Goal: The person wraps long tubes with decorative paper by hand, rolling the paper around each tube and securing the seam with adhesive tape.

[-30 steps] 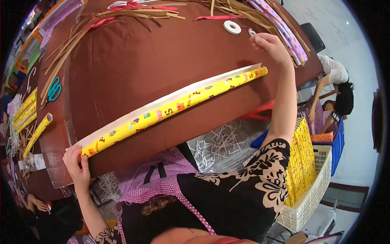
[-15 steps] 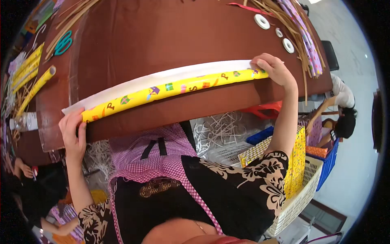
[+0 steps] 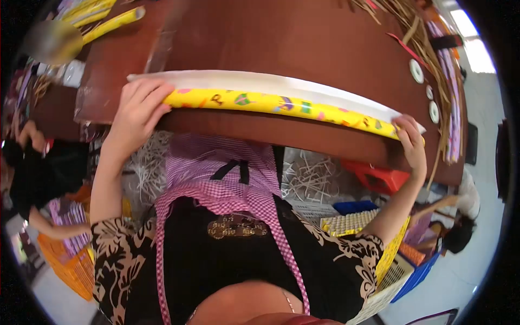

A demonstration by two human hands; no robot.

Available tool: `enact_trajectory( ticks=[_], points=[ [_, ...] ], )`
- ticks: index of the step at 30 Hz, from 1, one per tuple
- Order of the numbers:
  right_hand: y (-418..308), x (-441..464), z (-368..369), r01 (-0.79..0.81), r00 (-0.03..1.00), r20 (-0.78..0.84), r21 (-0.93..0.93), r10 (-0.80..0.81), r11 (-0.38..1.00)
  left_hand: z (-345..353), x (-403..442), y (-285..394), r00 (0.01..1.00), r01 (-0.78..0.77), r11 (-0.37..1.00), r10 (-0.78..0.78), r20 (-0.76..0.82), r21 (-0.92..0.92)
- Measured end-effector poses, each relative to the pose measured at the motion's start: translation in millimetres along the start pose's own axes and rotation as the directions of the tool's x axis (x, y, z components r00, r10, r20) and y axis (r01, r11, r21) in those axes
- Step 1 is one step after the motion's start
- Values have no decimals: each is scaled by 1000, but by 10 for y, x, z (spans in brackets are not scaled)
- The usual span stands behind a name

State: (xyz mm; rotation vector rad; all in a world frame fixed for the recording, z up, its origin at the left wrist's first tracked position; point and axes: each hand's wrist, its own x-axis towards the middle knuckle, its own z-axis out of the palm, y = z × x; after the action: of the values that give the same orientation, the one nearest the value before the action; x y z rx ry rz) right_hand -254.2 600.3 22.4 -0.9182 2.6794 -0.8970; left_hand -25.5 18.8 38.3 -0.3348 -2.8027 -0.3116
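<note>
A roll of yellow wrapping paper (image 3: 271, 103) with colourful printed shapes lies across the near part of the brown table (image 3: 260, 43). Along its far side runs a white strip of the sheet's plain back (image 3: 281, 84). My left hand (image 3: 138, 108) is closed over the left end of the roll, back of the hand upward. At the right end, my right hand (image 3: 411, 143) grips the paper between thumb and fingers. The fingers partly hide both ends.
Brown paper strips (image 3: 414, 40), white tape rolls (image 3: 416, 71) and purple rolls (image 3: 454, 108) lie at right. Yellow rolls (image 3: 114, 24) lie upper left. A red stool (image 3: 379, 177) and crates stand below the table. Co-workers (image 3: 46, 173) (image 3: 460, 233) sit at both sides.
The view has swung, so the roll now slopes down to the right instead of up. Both hands still hold its ends. The teal scissors have left the view.
</note>
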Motion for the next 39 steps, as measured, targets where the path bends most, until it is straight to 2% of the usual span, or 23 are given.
enact_trajectory(
  ticks=[2, 4, 7, 11, 14, 16, 17, 19, 22, 24, 26, 29, 31, 32, 34, 36, 37, 38, 39],
  points=[
    [-99, -81, 1, -36, 998, 45, -52, 38, 998, -45, -29, 26, 1000, 14, 1000, -14, 24, -16],
    [-101, -153, 22, 1, 1000, 31, -123, 2, 992, -8, -71, 14, 1000, -16, 994, 18, 22, -109],
    [-50, -194, 31, 17, 1000, 12, -199, -15, 980, 81, -88, 26, 998, -67, 994, 67, 2, -86],
    [-59, -226, 72, -5, 1000, -17, -310, -1, 951, 139, -121, 20, 999, -45, 995, 43, -24, -90],
    [31, -182, 144, 14, 999, -31, -309, -25, 951, 189, -53, -93, 996, -77, 994, 74, -41, -80],
    [129, -174, 136, -31, 997, -83, -336, 3, 941, 326, 96, -141, 987, -153, 984, 148, -56, -87],
    [151, -140, 127, -27, 994, -105, -334, -9, 942, 383, 197, -184, 986, -159, 984, 154, -69, -79],
    [265, -68, 107, -24, 992, -128, -338, -21, 941, 501, 406, -264, 952, -247, 968, 233, -200, -45],
    [133, -89, 103, -95, 978, -209, -359, 20, 928, 609, 617, -298, 949, -228, 971, 206, -238, -69],
    [242, 119, 9, -38, 991, -134, -433, -22, 901, 745, 666, -352, 955, -205, 974, 177, -237, -100],
    [269, 61, -15, -50, 990, -137, -465, -16, 884, 713, 563, -319, 969, -176, 977, 151, -198, -118],
    [339, 42, -106, -38, 998, -50, -344, 22, 938, 731, 424, -291, 980, -112, 981, 83, -180, -158],
    [272, 75, -165, -70, 998, -20, -261, 67, 963, 750, 416, -256, 975, -131, 976, 94, -203, -176],
    [322, 125, -115, -150, 985, -86, -4, 149, 989, 754, 411, -243, 976, -114, 979, 79, -203, -167],
    [-139, 329, -28, -43, 996, -85, -180, 28, 983, 731, 433, -208, 977, -101, 979, 63, -206, -178],
    [-643, 530, 275, 91, 991, -79, -173, -106, 981, 803, 451, -181, 963, -148, 978, 109, -248, -145],
    [-735, 808, 336, 154, 987, -27, -151, -159, 976, 678, 411, -311, 951, -140, 987, 113, -289, -74],
    [-1192, 814, 577, 237, 972, 33, -115, -235, 965, 843, 455, -78, 971, -91, 990, 65, -230, -105],
    [-1431, 902, 698, 262, 963, 87, -94, -255, 960, 911, 471, -59, 968, -86, 991, 58, -245, -106]
  ],
)
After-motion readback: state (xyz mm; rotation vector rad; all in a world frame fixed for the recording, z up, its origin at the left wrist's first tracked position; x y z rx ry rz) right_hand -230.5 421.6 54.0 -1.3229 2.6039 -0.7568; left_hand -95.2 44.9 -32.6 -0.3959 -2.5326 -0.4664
